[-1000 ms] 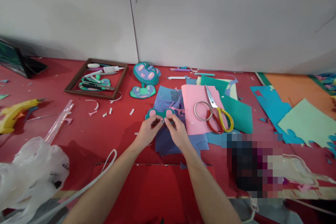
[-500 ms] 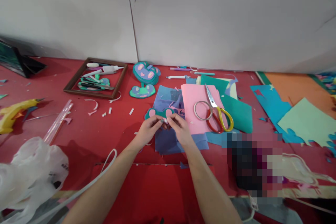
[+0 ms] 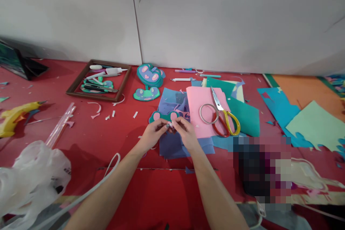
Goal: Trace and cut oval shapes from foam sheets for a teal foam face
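Note:
My left hand point(image 3: 155, 133) and my right hand point(image 3: 184, 132) meet at the fingertips, both closed in a pinch. Between them is a small pale piece point(image 3: 170, 124), mostly covered by the fingers, so its exact kind does not show. Just beyond the fingertips lies a dark green foam cutout point(image 3: 165, 116) with two pink ovals. Under it and to the right are blue foam sheets point(image 3: 172, 147). A pink sheet point(image 3: 198, 111) beside my right hand bears a tape-like ring point(image 3: 201, 115) and scissors point(image 3: 225, 115) with red and yellow handles.
Layered foam cutouts point(image 3: 147, 94) rest near the wall. A brown frame point(image 3: 70, 90) surrounds pens and a cutter at left. There are also a yellow glue gun point(image 3: 13, 115), clear glue sticks point(image 3: 60, 125), a plastic bag point(image 3: 35, 176), a white cable point(image 3: 107, 172) and green sheets point(image 3: 245, 118).
Both hands stay pinched together at nearly the same spot, with only a slight shift of the fingers. The surrounding things have not moved.

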Action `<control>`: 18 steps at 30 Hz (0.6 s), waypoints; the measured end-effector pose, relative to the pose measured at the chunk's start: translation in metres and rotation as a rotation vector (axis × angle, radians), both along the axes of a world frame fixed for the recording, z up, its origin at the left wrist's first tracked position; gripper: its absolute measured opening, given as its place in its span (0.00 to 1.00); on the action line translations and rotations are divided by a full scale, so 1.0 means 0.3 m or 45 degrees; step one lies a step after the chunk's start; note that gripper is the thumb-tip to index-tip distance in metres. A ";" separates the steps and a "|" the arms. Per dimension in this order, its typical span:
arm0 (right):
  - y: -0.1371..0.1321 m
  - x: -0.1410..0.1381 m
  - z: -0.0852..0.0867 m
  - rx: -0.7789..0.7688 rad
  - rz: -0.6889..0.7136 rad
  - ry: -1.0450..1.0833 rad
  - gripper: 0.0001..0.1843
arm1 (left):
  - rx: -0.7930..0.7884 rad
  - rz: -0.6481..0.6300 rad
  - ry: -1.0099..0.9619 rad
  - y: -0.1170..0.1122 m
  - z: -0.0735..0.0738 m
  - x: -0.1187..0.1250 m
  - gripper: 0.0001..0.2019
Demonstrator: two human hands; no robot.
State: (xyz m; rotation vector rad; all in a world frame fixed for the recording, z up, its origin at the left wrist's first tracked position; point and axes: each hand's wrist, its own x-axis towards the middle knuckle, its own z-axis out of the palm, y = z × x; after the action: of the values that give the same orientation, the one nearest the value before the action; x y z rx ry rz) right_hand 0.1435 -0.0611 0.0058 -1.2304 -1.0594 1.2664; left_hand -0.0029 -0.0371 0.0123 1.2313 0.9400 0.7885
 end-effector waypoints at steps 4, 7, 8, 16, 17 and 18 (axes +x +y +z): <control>0.000 -0.004 -0.001 0.016 0.020 0.004 0.16 | 0.040 0.003 0.036 -0.001 0.003 0.000 0.11; -0.002 -0.009 -0.004 0.053 -0.085 -0.127 0.14 | 0.093 0.054 0.099 -0.001 -0.007 0.003 0.10; -0.003 -0.010 -0.003 0.084 -0.163 -0.207 0.13 | 0.116 0.085 0.127 -0.001 -0.013 0.003 0.09; -0.014 -0.018 -0.003 0.544 -0.326 -0.688 0.08 | 0.404 0.289 0.384 -0.004 -0.037 -0.001 0.06; -0.014 -0.020 -0.006 0.565 -0.298 -0.702 0.08 | 0.451 0.300 0.410 -0.005 -0.037 -0.002 0.06; -0.014 -0.022 -0.008 0.577 -0.276 -0.708 0.09 | 0.497 0.307 0.432 -0.006 -0.038 -0.003 0.06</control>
State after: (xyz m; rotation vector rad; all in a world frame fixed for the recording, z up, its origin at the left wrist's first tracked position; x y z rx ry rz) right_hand 0.1368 -0.0655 0.0034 -1.3198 -1.4636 0.4763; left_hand -0.0039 -0.0389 0.0010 1.6458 1.2673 1.0051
